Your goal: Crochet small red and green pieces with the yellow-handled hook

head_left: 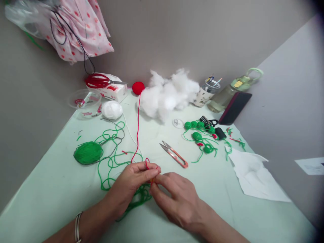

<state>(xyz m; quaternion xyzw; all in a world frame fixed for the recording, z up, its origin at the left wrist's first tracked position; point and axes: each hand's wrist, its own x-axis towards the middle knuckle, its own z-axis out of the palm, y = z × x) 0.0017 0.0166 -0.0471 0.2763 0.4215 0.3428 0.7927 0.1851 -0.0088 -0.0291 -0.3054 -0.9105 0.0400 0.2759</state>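
Observation:
My left hand [136, 177] is closed in a pinch on red yarn [138, 135], which runs up the table to a red ball [138, 88]. A small red loop stands above its fingertips. My right hand [177, 199] is closed too, its fingertips meeting the left ones at the yarn. A sliver of something yellow-orange shows between the fingers, mostly hidden, so its kind is unclear. Beneath both hands lies tangled green yarn [141, 197], linked by loose loops to a green ball [88, 153]. Thread snips [174, 154] with an orange handle rest just beyond my right hand.
White stuffing [168, 96] is heaped at the back. Left of it are a white yarn ball [112, 110] and red scissors [98, 81] on a box. Small green crocheted pieces [196, 136], a phone [235, 108], a bottle [222, 96] and crumpled paper [255, 175] lie right.

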